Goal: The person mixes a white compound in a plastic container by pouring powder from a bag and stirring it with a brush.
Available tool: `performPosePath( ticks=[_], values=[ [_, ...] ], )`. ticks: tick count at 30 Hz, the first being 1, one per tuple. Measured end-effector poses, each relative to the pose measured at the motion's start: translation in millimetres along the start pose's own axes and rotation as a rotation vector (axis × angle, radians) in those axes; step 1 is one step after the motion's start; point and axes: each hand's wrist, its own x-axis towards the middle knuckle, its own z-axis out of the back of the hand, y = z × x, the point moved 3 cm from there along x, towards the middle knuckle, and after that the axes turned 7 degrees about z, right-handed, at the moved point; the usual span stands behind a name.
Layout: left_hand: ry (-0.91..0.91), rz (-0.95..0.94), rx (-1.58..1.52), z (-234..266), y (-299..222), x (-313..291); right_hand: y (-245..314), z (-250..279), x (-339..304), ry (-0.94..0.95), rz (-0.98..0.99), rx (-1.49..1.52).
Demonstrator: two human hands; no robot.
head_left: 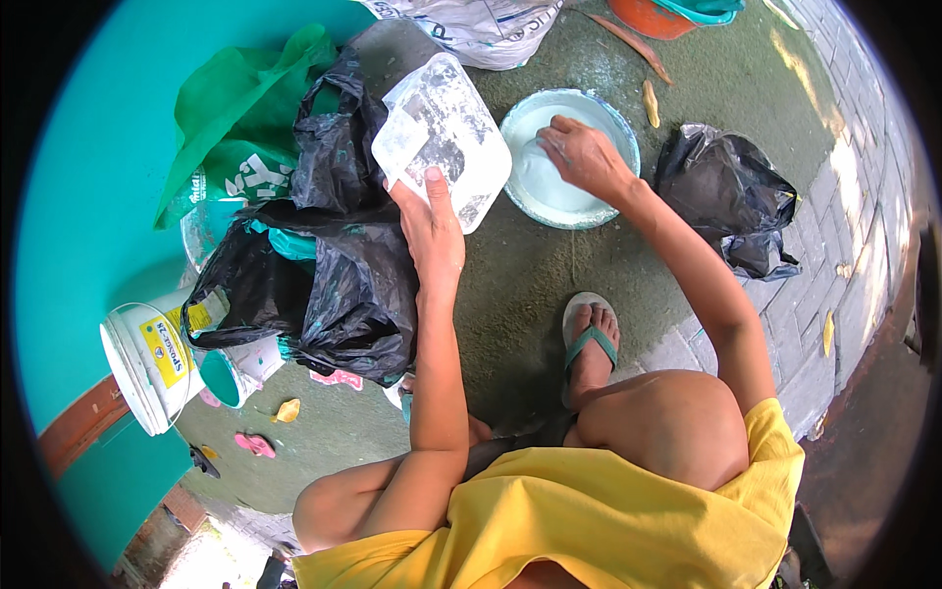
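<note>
My left hand (430,221) grips a white rectangular plastic container (446,137) with rounded corners, its thumb on the near edge. Grey patches and white powder smears mark the container's surface. Beside it on the ground stands a round basin (633,147) with a pale, whitish substance (559,191) inside. Over this basin is my right hand (587,157), fingers curled and drawn together at the substance. Whatever the fingertips hold, if anything, is hidden. The container is tilted close to the basin's left rim.
Black plastic bags (363,294) and a green bag (235,118) crowd the left, near a white bucket (147,363) lying tipped. Another black bag (726,187) sits right of the basin. A white sack (481,29) and an orange basin (653,20) stand at the far side.
</note>
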Motion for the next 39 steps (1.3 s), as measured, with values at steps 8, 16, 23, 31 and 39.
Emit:
performPosePath(
  ticks=[8,16,23,31,39],
  values=[
    [-0.02,0.036,0.014,-8.7,5.8,0.3,-32.8,30.0,-22.9,-0.118,-0.206,-0.135],
    [0.077,-0.057,-0.01,-32.1,-8.1,-4.7,-35.0,54.3,-61.6,-0.221,-0.347,-0.024],
    [0.06,-0.217,0.173,-53.2,-14.7,-6.8,-35.6,53.3,-65.2,-0.231,-0.376,-0.003],
    [0.125,-0.12,0.102,-54.9,-7.4,3.6,-37.1,47.4,-66.0,-0.225,-0.361,-0.005],
    [0.132,-0.133,0.253,-54.7,-9.2,1.2,-42.1,53.4,-66.0,-0.242,-0.378,-0.029]
  ],
)
